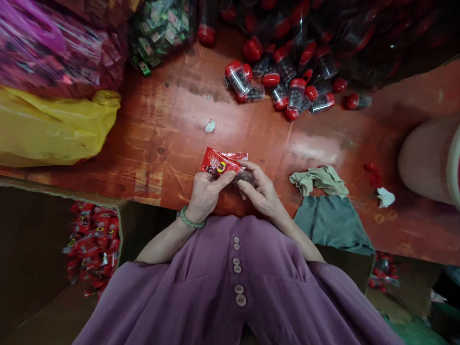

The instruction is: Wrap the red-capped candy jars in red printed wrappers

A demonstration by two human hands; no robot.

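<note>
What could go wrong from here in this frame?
The red packet, held by the left hand and right hand near the edge of the table, might drop off if the grip slips. The grey-green cloth overhangs that edge, so a passing arm could drag it down. Some red-capped containers lie sideways and might roll if knocked.

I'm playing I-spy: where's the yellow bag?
In the head view, the yellow bag lies at the far left on the red table, on the near side of the pink bag and left of the left hand.
</note>
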